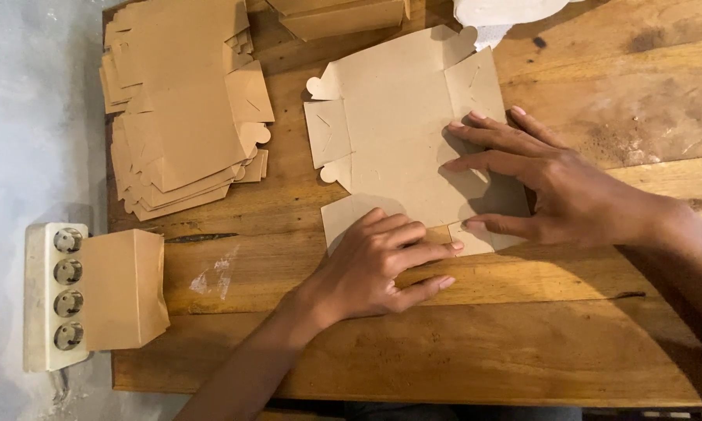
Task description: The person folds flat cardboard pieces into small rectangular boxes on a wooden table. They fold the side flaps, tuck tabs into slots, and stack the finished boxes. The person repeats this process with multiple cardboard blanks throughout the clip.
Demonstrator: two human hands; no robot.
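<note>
A flat box blank (402, 132) is pressed to the table (522, 343) by 2 open, flat hands: the left hand (382, 265) on its near edge, the right hand (538, 183) on its right part, fingers pointing left.

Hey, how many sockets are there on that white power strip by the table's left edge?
4, in one column down the white power strip: top socket, second, third, bottom. A folded brown box covers the strip's right side and may hide more.
</note>
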